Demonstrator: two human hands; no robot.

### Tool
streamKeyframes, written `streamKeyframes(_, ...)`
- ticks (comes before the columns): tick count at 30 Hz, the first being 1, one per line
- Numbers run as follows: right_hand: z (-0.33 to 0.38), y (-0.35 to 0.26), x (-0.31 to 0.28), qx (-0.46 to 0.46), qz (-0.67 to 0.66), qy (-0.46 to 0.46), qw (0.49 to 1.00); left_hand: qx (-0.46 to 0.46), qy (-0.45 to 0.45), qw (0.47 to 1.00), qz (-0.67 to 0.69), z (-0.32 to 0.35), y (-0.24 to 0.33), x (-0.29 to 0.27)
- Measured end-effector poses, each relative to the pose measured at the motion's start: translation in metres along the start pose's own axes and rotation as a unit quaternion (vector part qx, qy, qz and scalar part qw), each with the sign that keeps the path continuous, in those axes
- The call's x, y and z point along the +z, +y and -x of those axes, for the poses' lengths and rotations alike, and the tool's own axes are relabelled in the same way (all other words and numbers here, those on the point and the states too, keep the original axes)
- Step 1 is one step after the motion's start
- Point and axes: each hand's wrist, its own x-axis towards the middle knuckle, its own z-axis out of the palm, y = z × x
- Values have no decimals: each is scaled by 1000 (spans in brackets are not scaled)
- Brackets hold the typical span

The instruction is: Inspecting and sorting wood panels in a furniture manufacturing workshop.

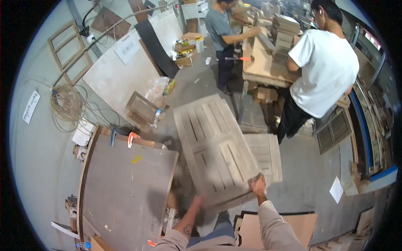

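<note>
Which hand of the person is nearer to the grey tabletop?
Left: the left hand is just right of the grey tabletop; the right hand is farther right, holding the wooden panel.

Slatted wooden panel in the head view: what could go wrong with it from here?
The slatted wooden panel could dip at its far end, since the right hand grips its near right corner and the blurred left hand is by the near left; that hand's grip is unclear.
Its right edge might scrape the second panel, which it partly covers in this view.
Swung left, it may knock the grey-topped table.
</note>
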Motion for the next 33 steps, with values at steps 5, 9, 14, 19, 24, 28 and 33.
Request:
streamKeyframes(5,20,1,8,90,17,-158,983,-77,99,991,56,21,-10,2)
streamKeyframes(9,-1,-22,-32,116,21,-177,977,-39,110,993,16,31,5,13)
streamKeyframes(14,-58,-14,-54,68,68,-180,979,104,127,980,-116,62,40,5)
streamKeyframes(19,-94,-36,-65,41,-136,-287,947,209,119,960,-145,141,116,51)
streamKeyframes(24,-52,-84,-44,123,-250,-225,934,300,179,910,-223,225,163,73)
streamKeyframes(28,-21,-96,-6,78,-307,-222,922,321,206,885,-265,259,165,31)
streamKeyframes(33,62,-192,-15,21,-342,-261,902,301,241,911,-149,315,86,-75)
